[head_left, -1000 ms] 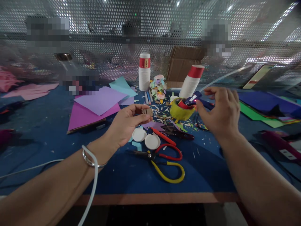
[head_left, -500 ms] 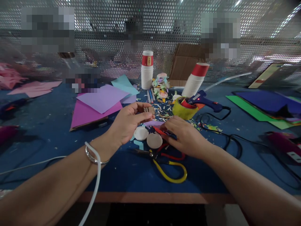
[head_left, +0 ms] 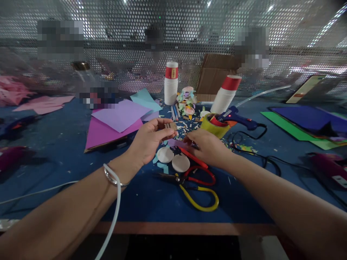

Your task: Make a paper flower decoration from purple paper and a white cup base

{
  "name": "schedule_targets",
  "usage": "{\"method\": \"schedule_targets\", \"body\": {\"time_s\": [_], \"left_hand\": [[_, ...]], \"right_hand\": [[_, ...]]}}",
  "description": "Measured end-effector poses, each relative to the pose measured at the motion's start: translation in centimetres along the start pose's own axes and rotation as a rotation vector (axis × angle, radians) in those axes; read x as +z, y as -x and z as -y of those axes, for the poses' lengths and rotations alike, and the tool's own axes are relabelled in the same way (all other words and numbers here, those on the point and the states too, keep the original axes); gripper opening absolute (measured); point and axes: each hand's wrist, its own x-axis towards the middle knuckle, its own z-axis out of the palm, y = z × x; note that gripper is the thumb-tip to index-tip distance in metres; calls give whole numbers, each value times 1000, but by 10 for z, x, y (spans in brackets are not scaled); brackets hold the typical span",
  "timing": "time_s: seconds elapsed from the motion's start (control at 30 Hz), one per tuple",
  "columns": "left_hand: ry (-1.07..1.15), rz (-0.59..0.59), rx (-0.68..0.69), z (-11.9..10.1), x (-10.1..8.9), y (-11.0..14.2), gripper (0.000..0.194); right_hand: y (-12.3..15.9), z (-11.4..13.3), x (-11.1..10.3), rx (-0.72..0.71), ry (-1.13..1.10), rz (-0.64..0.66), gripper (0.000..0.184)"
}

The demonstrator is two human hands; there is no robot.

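My left hand (head_left: 150, 139) pinches a small piece of brown cardboard (head_left: 171, 126) between thumb and fingers. Close by on the right, my right hand (head_left: 207, 144) curls its fingers at the edge of a strip of purple paper (head_left: 176, 143) on the table; the fingertips are partly hidden. Under that palm lies a red pen-like tool (head_left: 193, 157). Two pale round discs (head_left: 165, 155) sit side by side between the hands. Nearer to me rests a pair of scissors (head_left: 177, 178) with one red and one yellow handle, its blades pointing left.
A blue glue gun (head_left: 238, 117) rests on a yellow tape roll (head_left: 214, 126), its black cord trailing right. Two stacks of paper cups (head_left: 170, 86) stand behind paper scraps. Coloured sheets (head_left: 119, 115) lie left, green and blue ones (head_left: 306, 122) right. A white cable crosses my left wrist.
My right hand has shifted slightly up and away from the red tool, which now shows more fully on the table. The left hand still holds the cardboard piece. The view has tilted slightly.
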Motion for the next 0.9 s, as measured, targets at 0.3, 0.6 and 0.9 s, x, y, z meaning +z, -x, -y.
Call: {"method": "schedule_targets", "body": {"time_s": [0.3,0.6,0.9], "left_hand": [[-13,-38,30,1,-7,-6,30],[-20,-53,31,1,-9,-8,32],[-28,-58,23,1,-8,-9,32]], "right_hand": [[-25,3,17,19,-38,10,16],[-23,-1,19,43,-147,-2,8],[-23,-2,18,52,-175,-11,7]]}}
